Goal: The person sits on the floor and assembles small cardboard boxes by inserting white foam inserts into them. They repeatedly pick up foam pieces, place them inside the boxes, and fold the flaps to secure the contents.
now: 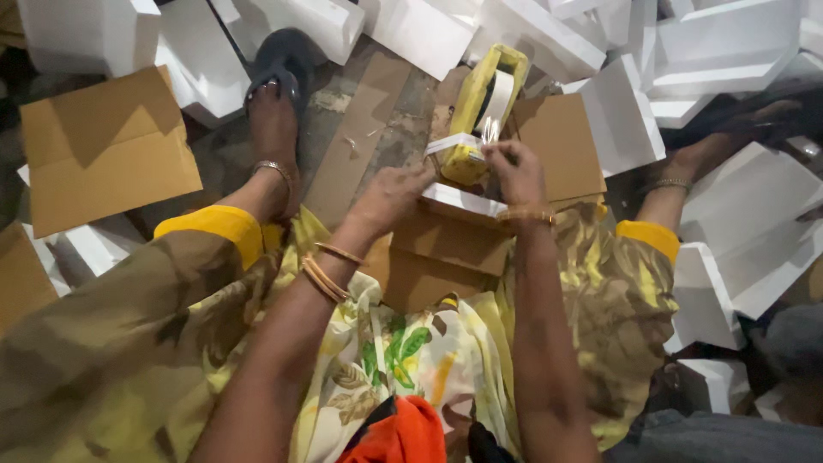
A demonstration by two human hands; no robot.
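Step in hand: taping a cardboard box (pixel 446 249) that rests on your lap, between your knees, above the floor (pixel 377 129). Your right hand (pixel 514 171) pinches the free end of white tape (pixel 454 144) drawn from the yellow tape dispenser (pixel 480 103), which stands at the box's far edge. Your left hand (pixel 390 197) lies flat, fingers pressed together, on the white strip (pixel 463 203) along the box top, touching it. White boxes (pixel 720 43) and brown cardboard sheets (pixel 103 146) lie about the floor. Judgement: the next move calls for keeping the tape taut and straight, with the left hand steadying the flap.
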